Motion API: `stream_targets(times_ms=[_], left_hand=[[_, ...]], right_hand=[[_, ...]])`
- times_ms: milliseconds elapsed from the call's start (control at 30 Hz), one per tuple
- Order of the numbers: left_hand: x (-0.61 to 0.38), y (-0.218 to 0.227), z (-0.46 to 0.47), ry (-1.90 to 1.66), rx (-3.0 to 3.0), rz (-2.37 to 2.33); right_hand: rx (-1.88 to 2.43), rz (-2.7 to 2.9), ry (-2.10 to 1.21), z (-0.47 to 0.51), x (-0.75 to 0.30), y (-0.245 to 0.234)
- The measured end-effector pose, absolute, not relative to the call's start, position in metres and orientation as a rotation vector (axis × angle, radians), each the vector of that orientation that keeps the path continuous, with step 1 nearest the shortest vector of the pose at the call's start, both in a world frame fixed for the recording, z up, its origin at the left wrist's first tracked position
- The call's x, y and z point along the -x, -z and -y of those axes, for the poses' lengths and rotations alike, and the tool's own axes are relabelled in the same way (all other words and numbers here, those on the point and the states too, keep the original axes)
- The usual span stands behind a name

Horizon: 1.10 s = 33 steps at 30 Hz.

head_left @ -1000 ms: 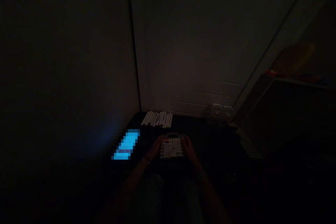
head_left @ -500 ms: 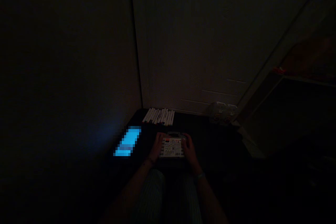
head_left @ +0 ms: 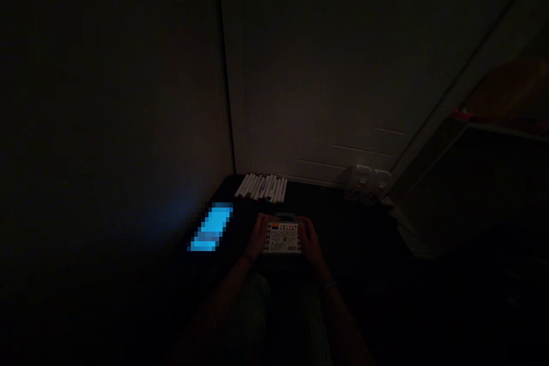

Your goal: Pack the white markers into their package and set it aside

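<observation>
On the table (head_left: 338, 206), a phone (head_left: 211, 228) lies left of the marker case (head_left: 282, 235), with a row of markers (head_left: 261, 187) behind it.

Marker case (head_left: 282, 237), clear plastic over a printed card, marker ends lined along its left edge, grey handle (head_left: 285, 218) far side, lying level between left hand (head_left: 262, 236) and right hand (head_left: 311, 241).

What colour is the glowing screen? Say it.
Bright blue: the screen shows best in the head view.

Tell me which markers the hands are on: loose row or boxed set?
The boxed set, between left hand and right hand; the loose row lies farther back.
</observation>
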<state>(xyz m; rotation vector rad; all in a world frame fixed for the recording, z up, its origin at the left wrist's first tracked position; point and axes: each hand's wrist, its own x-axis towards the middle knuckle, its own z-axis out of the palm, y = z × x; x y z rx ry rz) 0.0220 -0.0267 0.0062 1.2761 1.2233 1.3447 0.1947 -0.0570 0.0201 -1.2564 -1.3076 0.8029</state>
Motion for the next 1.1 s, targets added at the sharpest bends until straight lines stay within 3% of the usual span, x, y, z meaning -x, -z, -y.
stream_targets(times_ms=[1100], left_hand=[[-0.025,-0.016,0.034,-1.334,-1.218,-1.176]], right_hand=[[1.172,1.279,-0.843,0.051,-0.199,-0.002]])
